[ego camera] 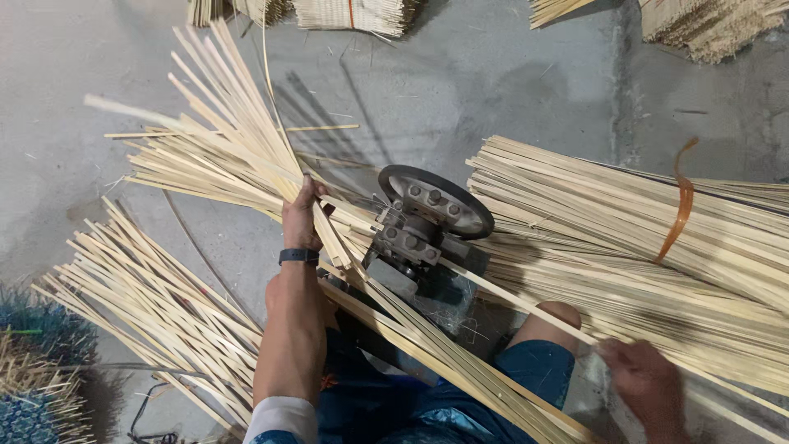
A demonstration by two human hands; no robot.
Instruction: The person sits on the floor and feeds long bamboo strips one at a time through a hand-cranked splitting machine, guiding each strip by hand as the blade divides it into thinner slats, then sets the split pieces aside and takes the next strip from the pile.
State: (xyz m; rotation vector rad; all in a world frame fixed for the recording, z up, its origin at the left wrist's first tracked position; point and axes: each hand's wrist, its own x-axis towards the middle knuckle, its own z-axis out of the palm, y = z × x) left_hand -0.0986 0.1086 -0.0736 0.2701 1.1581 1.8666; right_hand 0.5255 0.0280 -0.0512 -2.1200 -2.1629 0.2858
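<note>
Head view. Nearest: right hand [648, 380], blurred, fingers pinched on one thin pale bamboo strip [518, 301] that runs flat and straight up-left into the small metal machine [411, 247]. The machine is dark, bolted, with a round rimmed wheel [440, 200]. Left hand [301, 218], black wristband [298, 256], fingers curled around a fanned sheaf of flat strips [230, 123]. Tied bundle [625, 222] at right, orange band [679, 201]. Loose strips [156, 304] lie on the grey concrete floor [509, 74].

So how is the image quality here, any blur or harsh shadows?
Head view: the right hand is motion-blurred, the left hand is sharp; the bamboo strips cast soft shadows on the concrete floor; lighting even, no glare.
</note>
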